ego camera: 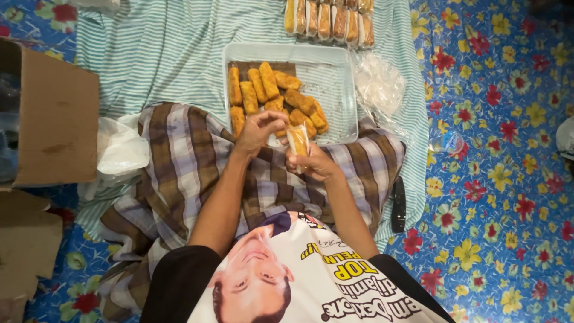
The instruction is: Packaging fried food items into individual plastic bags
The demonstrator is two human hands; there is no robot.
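while right hand [315,162] grips bagged snack [298,141]

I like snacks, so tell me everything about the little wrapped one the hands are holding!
The small golden-brown fried roll in a clear plastic wrapper is a short, crumb-coated stick, like those on the white rectangular tray behind it. Its thin, shiny wrapper looks loose around it. It stands roughly upright above the person's checked-cloth lap, just in front of the tray's near edge. The right hand grips it from below, while the left hand pinches near its top edge. Whether the wrapper is sealed cannot be told.
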